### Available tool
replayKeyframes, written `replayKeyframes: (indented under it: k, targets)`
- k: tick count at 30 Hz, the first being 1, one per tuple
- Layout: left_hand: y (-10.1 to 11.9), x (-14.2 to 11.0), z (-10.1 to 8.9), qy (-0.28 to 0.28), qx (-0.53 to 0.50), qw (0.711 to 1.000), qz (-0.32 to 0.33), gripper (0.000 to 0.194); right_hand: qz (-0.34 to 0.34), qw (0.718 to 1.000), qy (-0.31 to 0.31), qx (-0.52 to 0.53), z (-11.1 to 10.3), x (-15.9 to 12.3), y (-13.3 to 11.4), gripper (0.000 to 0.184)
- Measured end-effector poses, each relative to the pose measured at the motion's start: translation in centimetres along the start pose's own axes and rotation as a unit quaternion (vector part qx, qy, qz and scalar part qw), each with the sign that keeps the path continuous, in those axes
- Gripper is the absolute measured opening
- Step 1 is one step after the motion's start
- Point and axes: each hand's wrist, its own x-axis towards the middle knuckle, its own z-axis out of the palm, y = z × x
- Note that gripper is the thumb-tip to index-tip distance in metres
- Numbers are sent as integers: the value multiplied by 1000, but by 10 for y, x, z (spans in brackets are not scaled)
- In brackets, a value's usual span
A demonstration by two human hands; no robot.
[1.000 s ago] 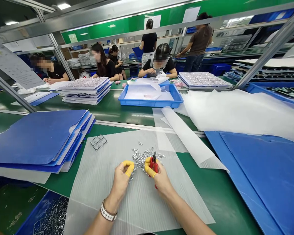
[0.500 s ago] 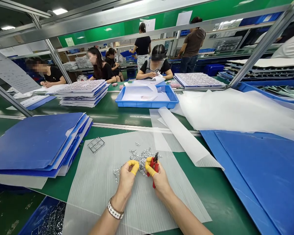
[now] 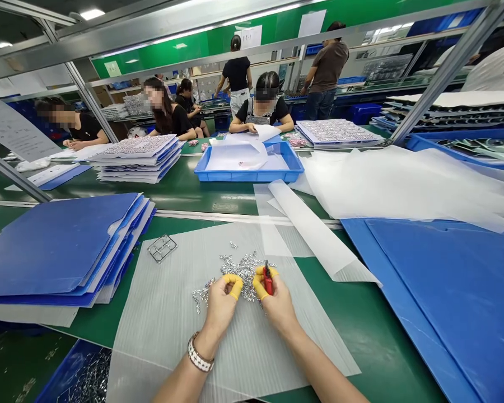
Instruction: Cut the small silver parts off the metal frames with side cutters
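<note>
My right hand [image 3: 275,299] grips a small pair of red-handled cutters [image 3: 268,281], partly hidden by my fingers. My left hand [image 3: 221,305] is curled close beside it, and what its fingertips pinch is hidden. Yellow finger cots [image 3: 235,285] cover fingers on both hands. Both hands sit over a loose pile of small silver metal parts [image 3: 239,270], lying on a ribbed translucent plastic sheet [image 3: 159,319]. Further left on that sheet lies a small metal lattice frame [image 3: 162,248], apart from my hands.
A stack of blue folders [image 3: 59,252] lies left of the sheet, and a blue board [image 3: 441,308] lies right. Ahead are white film [image 3: 403,184] and a blue tray [image 3: 247,173]. A blue bin of metal parts [image 3: 79,372] sits lower left. Co-workers sit and stand beyond the green bench.
My hands have drawn closer together over the pile, and less of the cutters shows. The view has swung slightly left. The co-worker opposite has lifted a white sheet by the tray.
</note>
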Motion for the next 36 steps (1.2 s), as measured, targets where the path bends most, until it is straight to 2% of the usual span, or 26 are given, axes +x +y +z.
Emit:
replayKeyframes:
  k: [2, 5, 9, 14, 17, 19, 27, 31, 34, 36]
  targets:
    - [-1, 3, -9, -9, 49, 999, 23, 19, -20, 995, 5, -103, -7, 1, 2, 32]
    - [1, 6, -34, 1, 122, 991, 53, 17, -67, 971, -17, -227, -11, -1, 6, 28]
    - [4, -1, -66, -2, 204, 976, 82, 13, -137, 919, -111, -352, 0, -3, 6, 23]
    - [-1, -18, -74, -19, 390, 910, 141, 13, -221, 824, -248, -459, 29, 4, -6, 28]
    - [-7, -21, -75, -8, 417, 896, 153, 12, -263, 771, -299, -497, 40, 11, -12, 27]
    - [-10, -21, -76, -12, 413, 897, 157, 12, -280, 751, -319, -506, 43, 15, -13, 23]
    - [-10, -19, -78, 22, 383, 912, 145, 14, -321, 724, -341, -507, 39, 26, -12, 14]
    - [-10, -19, -79, 13, 367, 919, 143, 18, -330, 706, -353, -518, 38, 27, -16, 14]
    - [-10, -18, -83, 31, 357, 925, 124, 15, -329, 707, -355, -515, 39, 28, -15, 18]
    - [-9, -17, -85, 35, 356, 926, 122, 13, -322, 721, -355, -500, 39, 30, -13, 19]
